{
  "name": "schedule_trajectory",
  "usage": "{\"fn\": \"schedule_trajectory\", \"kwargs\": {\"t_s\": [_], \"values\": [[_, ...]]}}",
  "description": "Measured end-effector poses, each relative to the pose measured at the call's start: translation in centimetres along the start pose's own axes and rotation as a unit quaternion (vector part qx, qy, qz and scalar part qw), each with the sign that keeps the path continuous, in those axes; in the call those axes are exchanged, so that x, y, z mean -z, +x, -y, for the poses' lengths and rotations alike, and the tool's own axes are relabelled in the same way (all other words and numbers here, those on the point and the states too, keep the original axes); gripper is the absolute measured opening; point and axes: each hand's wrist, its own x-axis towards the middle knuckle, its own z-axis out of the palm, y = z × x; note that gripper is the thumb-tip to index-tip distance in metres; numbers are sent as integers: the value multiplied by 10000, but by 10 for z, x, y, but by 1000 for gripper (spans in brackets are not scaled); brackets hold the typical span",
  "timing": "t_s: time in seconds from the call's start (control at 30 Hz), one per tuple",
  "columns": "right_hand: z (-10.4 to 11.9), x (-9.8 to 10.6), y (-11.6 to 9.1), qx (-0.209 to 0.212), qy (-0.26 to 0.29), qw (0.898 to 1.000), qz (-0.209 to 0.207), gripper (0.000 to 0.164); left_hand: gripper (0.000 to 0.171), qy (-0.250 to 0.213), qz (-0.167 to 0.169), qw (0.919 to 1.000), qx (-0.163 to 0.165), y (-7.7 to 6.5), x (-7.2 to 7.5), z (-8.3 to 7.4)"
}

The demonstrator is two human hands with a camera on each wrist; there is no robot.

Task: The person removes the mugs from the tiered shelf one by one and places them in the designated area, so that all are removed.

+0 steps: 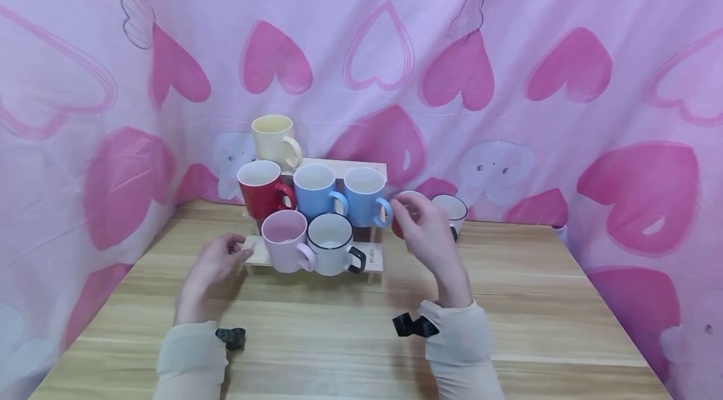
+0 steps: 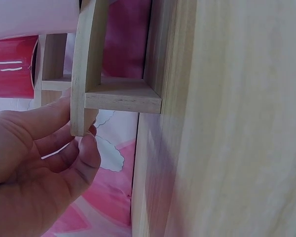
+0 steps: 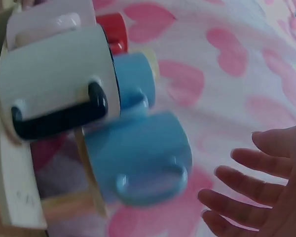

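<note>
My left hand (image 1: 217, 262) pinches the left end of the bottom board on a stepped wooden rack (image 2: 86, 59), thumb and fingertips around its edge. A pink mug (image 1: 284, 250) and a white mug with black rim and handle (image 1: 329, 255) stand on that low step. On the middle step are a red mug (image 1: 261, 198) and two blue ones, the left blue mug (image 1: 313, 196) and the right blue mug (image 1: 361, 206). A cream mug (image 1: 272, 141) occupies the top step. Beside the right blue mug's handle, my right hand (image 3: 266, 182) holds nothing, its fingers spread and relaxed.
Behind my right hand, on the table, stands another red mug (image 1: 398, 228), partly covered by the hand. Next to it is a second white mug with a black rim (image 1: 456, 211). A pink heart-print curtain (image 1: 373, 67) hangs along the back and sides of the wooden table (image 1: 327, 337).
</note>
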Motion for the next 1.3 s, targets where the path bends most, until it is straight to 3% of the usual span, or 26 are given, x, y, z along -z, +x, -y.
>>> {"fn": "schedule_trajectory", "kwargs": {"t_s": [0.27, 0.43, 0.67, 0.8, 0.97, 1.1, 1.3], "values": [[36, -31, 39, 725, -689, 9917, 807, 25, 45, -25, -51, 10000, 69, -1, -2, 0], [56, -54, 71, 1143, -1376, 9770, 1162, 25, 44, 7, -50, 10000, 68, 2, 1, -4], [69, -87, 118, 1639, -1830, 9529, 1780, 32, 46, -161, -5, 9998, 155, 4, -2, -1], [75, -103, 138, 1482, -1496, 9592, 1888, 35, 47, -193, 18, 9995, 232, 2, -2, 1], [79, -127, 156, 704, -706, 9799, 1730, 35, 47, -242, -57, 9995, 193, -4, 2, 4], [76, -144, 164, 249, -245, 9855, 1663, 31, 47, -226, -126, 9993, 255, -8, 4, 6], [73, -155, 161, -203, -570, 9871, 1485, 16, 48, -334, -77, 9990, 300, -6, -3, 5]]}}
